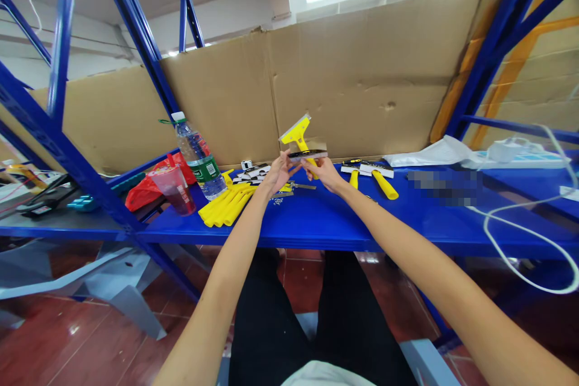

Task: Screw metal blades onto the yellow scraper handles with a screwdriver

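Observation:
Raised above the table's front half is a yellow scraper (296, 132), its wide head tilted up and its handle pointing down. My right hand (328, 174) is closed round its handle. Across the handle lies a black-and-white blade cover (307, 155), pinched at its left end by my left hand (277, 175); my right fingers also touch its other end. To the left lie several yellow handles (228, 204) in a pile, with black-and-white covers (256, 174) behind them. Small metal parts (275, 199) are scattered below my left hand. On the right rest two yellow scrapers (384, 184) with covered heads.
A blue table (316, 229) is backed by a cardboard wall (362, 72) between blue posts. At left stand a water bottle (199, 160) and a red drink cup (174, 187) beside a red bag (151, 187). A white cable (493, 235) loops over the right edge.

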The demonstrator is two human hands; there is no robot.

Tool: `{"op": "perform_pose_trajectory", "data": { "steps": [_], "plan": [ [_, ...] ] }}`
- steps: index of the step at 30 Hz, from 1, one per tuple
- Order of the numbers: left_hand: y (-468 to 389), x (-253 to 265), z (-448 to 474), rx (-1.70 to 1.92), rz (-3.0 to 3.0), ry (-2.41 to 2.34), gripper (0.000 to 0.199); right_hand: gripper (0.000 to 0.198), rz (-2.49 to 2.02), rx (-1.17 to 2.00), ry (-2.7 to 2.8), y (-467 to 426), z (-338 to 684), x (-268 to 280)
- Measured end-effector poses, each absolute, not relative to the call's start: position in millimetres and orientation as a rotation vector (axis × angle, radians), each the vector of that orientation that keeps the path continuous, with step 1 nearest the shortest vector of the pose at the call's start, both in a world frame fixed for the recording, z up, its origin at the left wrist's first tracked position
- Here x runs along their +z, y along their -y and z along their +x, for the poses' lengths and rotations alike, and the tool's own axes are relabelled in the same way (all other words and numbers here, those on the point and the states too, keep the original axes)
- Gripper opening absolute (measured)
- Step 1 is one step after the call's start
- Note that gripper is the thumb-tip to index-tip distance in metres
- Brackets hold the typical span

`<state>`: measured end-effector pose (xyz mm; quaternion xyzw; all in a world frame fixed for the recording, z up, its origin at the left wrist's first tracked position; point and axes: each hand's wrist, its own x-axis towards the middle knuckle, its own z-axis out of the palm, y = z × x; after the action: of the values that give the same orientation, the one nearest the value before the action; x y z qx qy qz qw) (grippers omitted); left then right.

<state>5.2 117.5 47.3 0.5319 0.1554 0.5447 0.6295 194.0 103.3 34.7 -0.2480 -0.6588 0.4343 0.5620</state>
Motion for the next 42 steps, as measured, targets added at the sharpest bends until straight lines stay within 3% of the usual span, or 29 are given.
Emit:
{"op": "perform_pose_trajectory", "data": {
  "steps": [8, 33, 42],
  "plan": [
    [-118.3, 38.4, 13.0, 1.212, 1.299, -0.407, 0.041, 0.065, -0.592, 1.042, 1.564, -106.7, 190.7, 29.2],
    [-125.5, 43.5, 5.1, 1.495, 1.115, -0.523, 0.030, 0.063, -0.659, 1.239, 1.652, -98.1, 185.6, 24.4],
    [-121.5, 40.9, 9.7, 1.393, 1.215, -0.556, 0.039, 0.065, -0.662, 0.968, 1.483, -105.4, 192.0, 30.7]
  ]
}}
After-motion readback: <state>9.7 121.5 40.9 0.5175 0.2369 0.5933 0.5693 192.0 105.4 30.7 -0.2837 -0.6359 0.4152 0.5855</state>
